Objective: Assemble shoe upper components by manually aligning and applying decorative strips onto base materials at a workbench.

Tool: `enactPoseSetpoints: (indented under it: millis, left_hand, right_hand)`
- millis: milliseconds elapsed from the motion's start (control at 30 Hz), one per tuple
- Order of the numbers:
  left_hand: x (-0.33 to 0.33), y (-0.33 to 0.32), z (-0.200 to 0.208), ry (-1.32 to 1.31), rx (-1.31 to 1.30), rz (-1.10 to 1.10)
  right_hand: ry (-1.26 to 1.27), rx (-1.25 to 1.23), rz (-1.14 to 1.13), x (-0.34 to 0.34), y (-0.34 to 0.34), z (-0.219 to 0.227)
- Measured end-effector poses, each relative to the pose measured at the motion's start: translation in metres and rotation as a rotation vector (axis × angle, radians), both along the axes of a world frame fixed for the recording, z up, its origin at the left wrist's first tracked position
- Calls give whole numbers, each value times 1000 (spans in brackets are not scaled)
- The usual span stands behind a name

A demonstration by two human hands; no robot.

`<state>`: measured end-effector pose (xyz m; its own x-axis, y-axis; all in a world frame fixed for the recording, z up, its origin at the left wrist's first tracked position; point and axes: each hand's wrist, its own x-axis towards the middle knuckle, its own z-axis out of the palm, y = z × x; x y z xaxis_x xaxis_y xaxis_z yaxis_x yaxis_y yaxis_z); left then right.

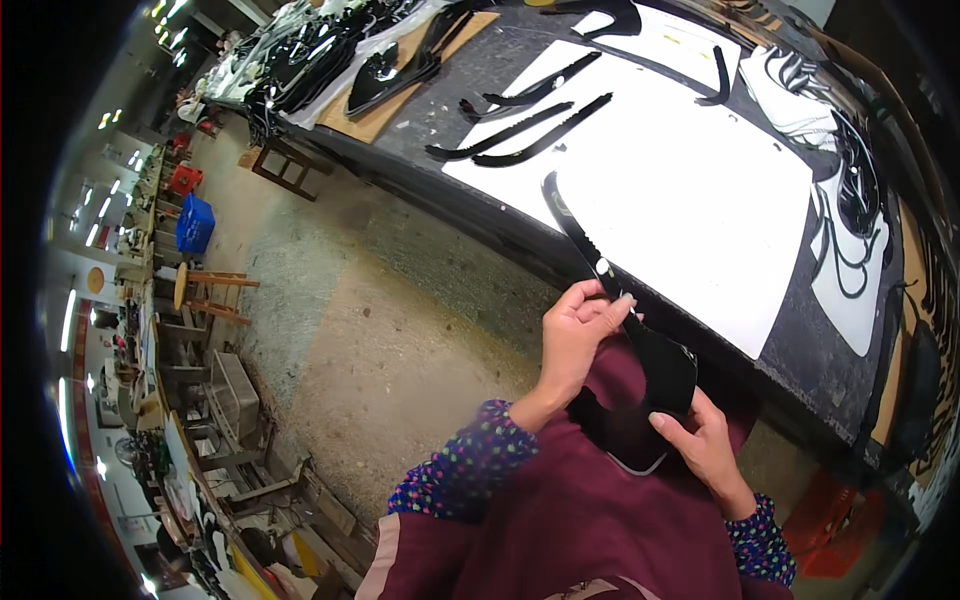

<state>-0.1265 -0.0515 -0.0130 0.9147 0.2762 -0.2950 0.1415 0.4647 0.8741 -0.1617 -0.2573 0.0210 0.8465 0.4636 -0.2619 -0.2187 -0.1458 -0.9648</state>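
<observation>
Over my lap I hold a black curved strap piece (667, 372), which looks like a part of a shoe upper. Its long narrow end reaches up past the table edge and shows small notches and a few pale spots. My left hand (572, 340) pinches the narrow strap between thumb and fingertips. Lower down, my right hand (708, 450) grips the wide part, thumb on top and the other fingers mostly hidden underneath. Several loose black strips (545, 132) lie on a white sheet (690, 200) just beyond my hands.
The dark table (500, 60) carries heaps of black pieces (300, 65) at far left and pale cut pieces with black straps (850, 240) at right. On the floor stand a wooden stool (212, 290) and a blue crate (195, 224). A red plastic stool (835, 525) is at lower right.
</observation>
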Motion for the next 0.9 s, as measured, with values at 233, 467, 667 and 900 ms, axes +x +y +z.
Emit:
enactPoseSetpoints:
  millis: [233,467,667,900]
  left_hand:
    - [-3,11,8,-5,-140,25]
    - [-44,47,80,126,833,-180]
    - [-70,39,144,-116,683,-469]
    - [-6,147,191,85,326,-631]
  right_hand:
    - [19,-30,47,2,4,15]
    - [-70,162,-97,24,43,57]
    - [-59,288,402,44,74,77]
    - [-53,191,146,88,62,59]
